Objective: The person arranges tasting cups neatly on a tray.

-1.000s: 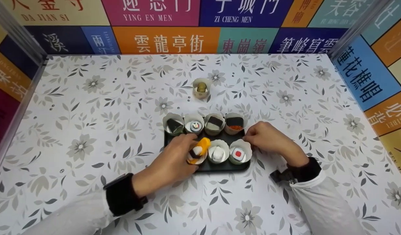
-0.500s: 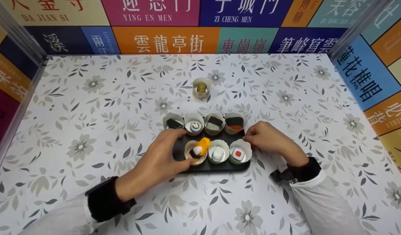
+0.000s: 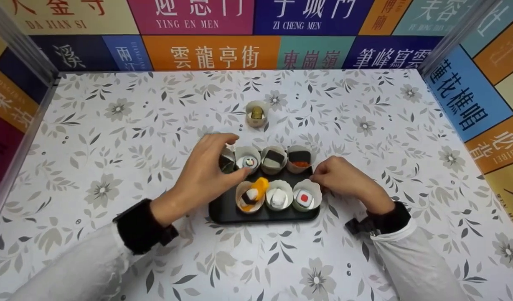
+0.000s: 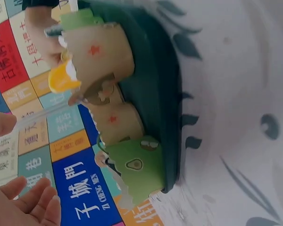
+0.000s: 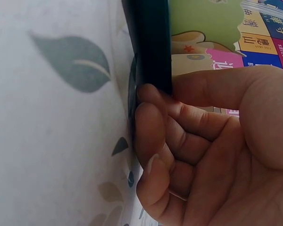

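My left hand (image 3: 202, 171) is over the left end of a black tray (image 3: 225, 211), thumb and fingers spread apart and holding nothing. Partly hidden behind it is a paper cup with a dark-wrapped rice ball (image 3: 227, 161); beside that stands a cup with a round sushi roll (image 3: 249, 162). Below the thumb sits a cup with an orange-topped toy sushi (image 3: 252, 195). My right hand (image 3: 342, 177) pinches the tray's right edge, the thumb against the rim (image 5: 153, 47) in the right wrist view and the fingers curled low at the tabletop.
Two more filled cups stand in the tray's back row, one with a dark and red piece (image 3: 299, 159). The front row also has a white piece (image 3: 278, 198) and a red-centred one (image 3: 304, 198). A lone cup (image 3: 256, 115) stands behind the tray. Printed panels (image 3: 214, 52) wall the table.
My left hand has let go of the cup with the orange-topped piece, which stays at the tray's front left, and has moved back over the rear-left cup. The right hand keeps its place.
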### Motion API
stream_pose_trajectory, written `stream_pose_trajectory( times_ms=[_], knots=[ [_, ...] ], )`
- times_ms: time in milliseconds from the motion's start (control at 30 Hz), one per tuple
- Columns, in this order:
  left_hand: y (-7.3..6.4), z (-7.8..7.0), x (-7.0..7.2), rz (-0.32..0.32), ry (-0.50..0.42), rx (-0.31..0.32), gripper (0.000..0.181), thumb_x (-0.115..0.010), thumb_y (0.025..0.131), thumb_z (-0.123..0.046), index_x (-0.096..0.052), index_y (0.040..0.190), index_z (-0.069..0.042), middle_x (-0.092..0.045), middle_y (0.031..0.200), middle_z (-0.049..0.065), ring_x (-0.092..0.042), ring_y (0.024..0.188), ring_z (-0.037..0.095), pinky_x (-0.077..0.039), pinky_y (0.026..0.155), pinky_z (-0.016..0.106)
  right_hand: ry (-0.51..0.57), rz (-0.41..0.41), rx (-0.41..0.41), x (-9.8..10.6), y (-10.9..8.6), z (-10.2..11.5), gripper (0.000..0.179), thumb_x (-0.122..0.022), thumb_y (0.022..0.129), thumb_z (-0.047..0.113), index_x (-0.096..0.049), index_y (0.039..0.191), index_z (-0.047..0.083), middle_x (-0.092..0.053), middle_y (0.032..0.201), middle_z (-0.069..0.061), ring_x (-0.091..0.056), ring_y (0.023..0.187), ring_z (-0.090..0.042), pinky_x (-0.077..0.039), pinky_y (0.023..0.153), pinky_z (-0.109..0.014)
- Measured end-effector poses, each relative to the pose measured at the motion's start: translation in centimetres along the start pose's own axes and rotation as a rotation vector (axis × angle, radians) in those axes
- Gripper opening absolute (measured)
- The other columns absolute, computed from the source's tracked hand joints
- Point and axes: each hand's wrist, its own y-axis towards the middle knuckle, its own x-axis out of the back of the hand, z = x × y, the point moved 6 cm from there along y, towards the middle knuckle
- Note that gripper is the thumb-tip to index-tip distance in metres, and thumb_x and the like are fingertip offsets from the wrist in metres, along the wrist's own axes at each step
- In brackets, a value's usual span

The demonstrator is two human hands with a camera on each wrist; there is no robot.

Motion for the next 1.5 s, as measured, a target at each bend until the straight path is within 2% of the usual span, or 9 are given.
stream_pose_trajectory(
  times_ms=[233,500,733,900,1000,1300,1500],
  knots=[
    [3.4,2.3,-0.2,0.032,-0.010,0.081,0.073,-0.084,0.087,-0.032,-0.054,0.146,-0.003,-0.061,0.137,0.014,-0.053,0.126,0.028,-0.042,0.109,0.044,0.004,0.008,0.006,-0.1,0.0,0.1,0.024,-0.065,0.094,0.015,-0.075,0.073,0.010,-0.063,0.064,0.002,-0.054,0.054,-0.011,-0.043,0.053,-0.026],
    [7.5,5.1,-0.4,0.106,0.001,0.227,0.086,-0.082,0.089,-0.037,-0.040,0.159,-0.007,-0.048,0.156,0.014,-0.044,0.142,0.030,-0.036,0.117,0.045,-0.003,0.001,0.019,0.0,0.1,0.2,0.024,-0.066,0.094,0.015,-0.075,0.073,0.010,-0.063,0.064,0.002,-0.054,0.055,-0.012,-0.044,0.054,-0.027],
    [10.7,6.9,-1.5,0.167,-0.006,0.313,0.094,-0.081,0.089,-0.040,-0.032,0.164,-0.011,-0.034,0.167,0.011,-0.032,0.152,0.026,-0.026,0.124,0.037,0.004,-0.003,0.006,0.1,0.0,0.0,0.025,-0.065,0.093,0.014,-0.074,0.070,0.011,-0.061,0.061,0.003,-0.052,0.054,-0.010,-0.042,0.052,-0.025],
    [12.1,7.8,-2.4,0.218,-0.023,0.357,0.096,-0.080,0.090,-0.039,-0.026,0.166,-0.014,-0.028,0.170,0.008,-0.028,0.155,0.023,-0.022,0.125,0.034,0.014,0.001,0.009,0.0,0.0,0.0,0.024,-0.066,0.093,0.014,-0.074,0.071,0.009,-0.062,0.060,0.002,-0.052,0.051,-0.009,-0.042,0.050,-0.025],
    [12.6,8.2,-3.1,0.252,-0.020,0.361,0.099,-0.081,0.090,-0.039,-0.024,0.167,-0.014,-0.027,0.171,0.007,-0.026,0.156,0.022,-0.021,0.125,0.034,0.019,0.003,0.011,0.0,0.0,0.1,0.024,-0.066,0.093,0.014,-0.074,0.072,0.009,-0.062,0.060,0.002,-0.052,0.050,-0.009,-0.041,0.048,-0.024],
    [13.8,8.3,-5.1,0.347,0.029,0.305,0.112,-0.088,0.082,-0.042,-0.022,0.167,-0.011,-0.026,0.171,0.010,-0.026,0.156,0.026,-0.020,0.126,0.036,0.027,0.005,0.012,0.1,0.0,0.0,0.024,-0.066,0.094,0.013,-0.074,0.071,0.009,-0.061,0.058,0.002,-0.051,0.048,-0.010,-0.040,0.047,-0.024],
    [14.3,7.8,-6.0,0.409,0.073,0.239,0.106,-0.087,0.083,-0.034,-0.026,0.165,-0.006,-0.031,0.168,0.014,-0.030,0.153,0.030,-0.023,0.125,0.038,0.026,0.007,0.010,0.0,0.1,-0.1,0.024,-0.066,0.094,0.014,-0.075,0.072,0.010,-0.062,0.059,0.003,-0.051,0.048,-0.010,-0.041,0.047,-0.025]
  ],
)
